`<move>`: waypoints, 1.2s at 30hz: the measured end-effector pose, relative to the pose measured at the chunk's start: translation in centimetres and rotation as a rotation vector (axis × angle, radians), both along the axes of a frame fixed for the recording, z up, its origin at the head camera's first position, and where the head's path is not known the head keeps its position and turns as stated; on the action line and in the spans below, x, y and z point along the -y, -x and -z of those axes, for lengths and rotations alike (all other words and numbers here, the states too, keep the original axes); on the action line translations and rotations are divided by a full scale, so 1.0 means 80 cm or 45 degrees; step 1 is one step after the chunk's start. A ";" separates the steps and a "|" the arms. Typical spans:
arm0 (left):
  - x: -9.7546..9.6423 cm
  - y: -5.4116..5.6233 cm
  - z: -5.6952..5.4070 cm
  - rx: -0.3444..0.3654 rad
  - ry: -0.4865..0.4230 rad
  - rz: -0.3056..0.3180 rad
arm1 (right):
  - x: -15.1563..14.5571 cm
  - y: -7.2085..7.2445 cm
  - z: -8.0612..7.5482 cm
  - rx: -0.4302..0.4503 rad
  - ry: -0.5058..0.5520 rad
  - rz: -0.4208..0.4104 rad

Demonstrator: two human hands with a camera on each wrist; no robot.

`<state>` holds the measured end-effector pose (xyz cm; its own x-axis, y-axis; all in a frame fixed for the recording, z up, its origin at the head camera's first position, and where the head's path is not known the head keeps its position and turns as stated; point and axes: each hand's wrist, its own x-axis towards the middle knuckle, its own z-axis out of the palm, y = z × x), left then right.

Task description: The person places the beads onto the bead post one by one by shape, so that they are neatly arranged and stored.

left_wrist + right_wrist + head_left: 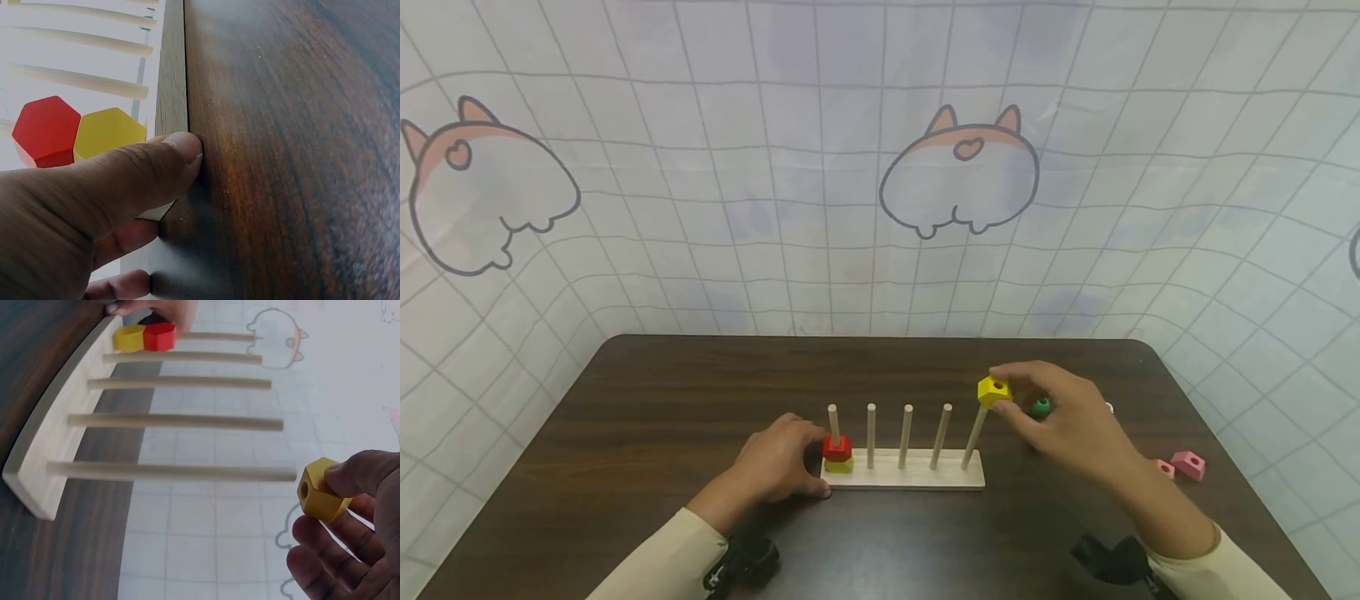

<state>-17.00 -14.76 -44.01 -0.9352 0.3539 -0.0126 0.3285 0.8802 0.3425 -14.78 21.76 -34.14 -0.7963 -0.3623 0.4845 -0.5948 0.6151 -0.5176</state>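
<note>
A pale wooden peg board (910,478) with several upright pegs lies on the table. My left hand (781,458) grips its left end, thumb on the front edge (172,81) and fingers round the end. On the leftmost peg a red hexagonal bead (837,449) sits on top of a yellow one (107,134). My right hand (1071,421) pinches another yellow hexagonal bead (320,499) between thumb and fingers. This bead is at the tip of the rightmost peg (187,471), its hole facing the peg; in the right wrist view a small gap separates them.
Behind the right hand a green bead (1041,407) is partly hidden. Two pink beads (1188,465) lie to the right on the dark wooden table (880,542), one partly covered by the wrist. A bit of something white (1109,407) shows past the hand. A patterned cloth hangs behind.
</note>
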 end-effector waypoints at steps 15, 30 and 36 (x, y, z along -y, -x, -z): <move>-0.001 0.000 0.000 0.000 -0.002 0.004 | 0.034 0.007 0.003 0.001 0.041 -0.091; -0.002 0.000 -0.003 0.005 0.007 -0.009 | 0.073 0.006 -0.003 0.081 0.089 -0.138; -0.002 0.000 -0.003 0.019 0.010 -0.017 | 0.087 0.005 -0.003 0.112 0.068 -0.117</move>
